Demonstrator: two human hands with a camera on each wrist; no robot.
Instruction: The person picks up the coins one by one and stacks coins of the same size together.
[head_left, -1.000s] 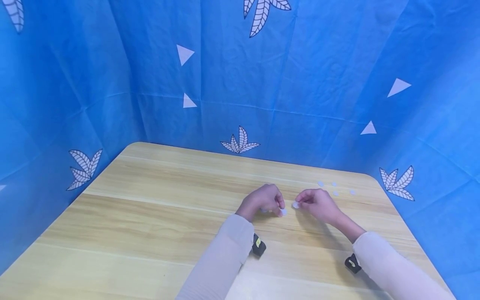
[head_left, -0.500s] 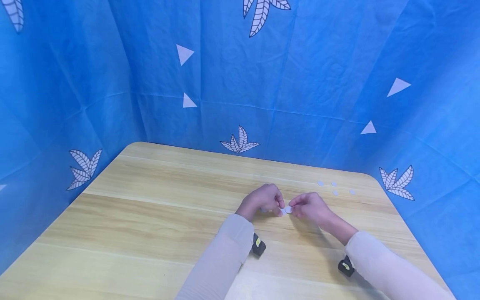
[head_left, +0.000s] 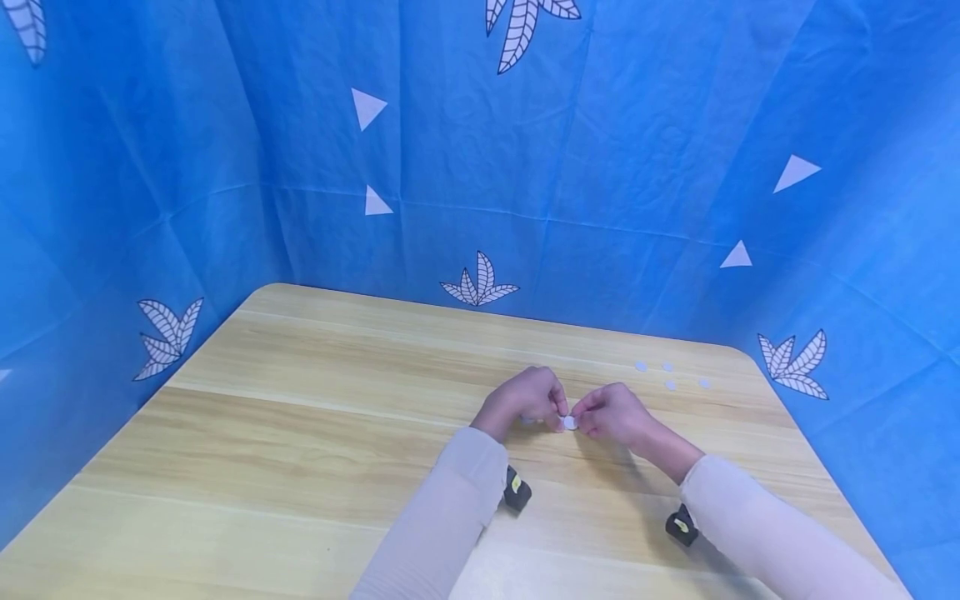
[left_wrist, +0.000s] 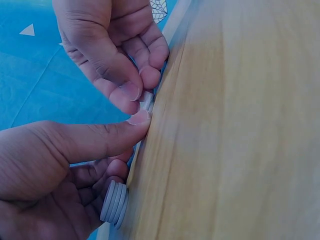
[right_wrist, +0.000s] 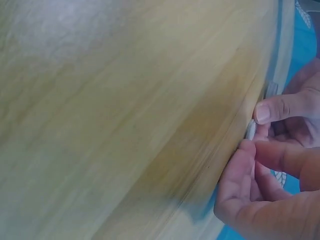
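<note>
Near the table's right half, my left hand [head_left: 527, 397] and right hand [head_left: 621, 417] meet over small round white discs [head_left: 570, 422]. My left thumb and finger pinch the discs at their left edge, low at the tabletop. From the right, my right thumb and forefinger pinch a disc laid over the left hand's one. In the left wrist view the white discs [left_wrist: 146, 100] show edge-on between both hands' fingertips. Beside my left palm stands a stack of several grey-white discs [left_wrist: 114, 204]; the head view mostly hides it behind that hand.
Several loose white discs [head_left: 671, 385] lie flat on the wooden table [head_left: 300, 400], beyond my right hand near the far right corner. A blue patterned curtain [head_left: 465, 150] hangs along the back and sides. Each wrist wears a small black camera [head_left: 517, 490].
My right hand has moved left, bringing its disc from a gap away to lie over the disc at my left fingertips. The left hand has stayed in place.
</note>
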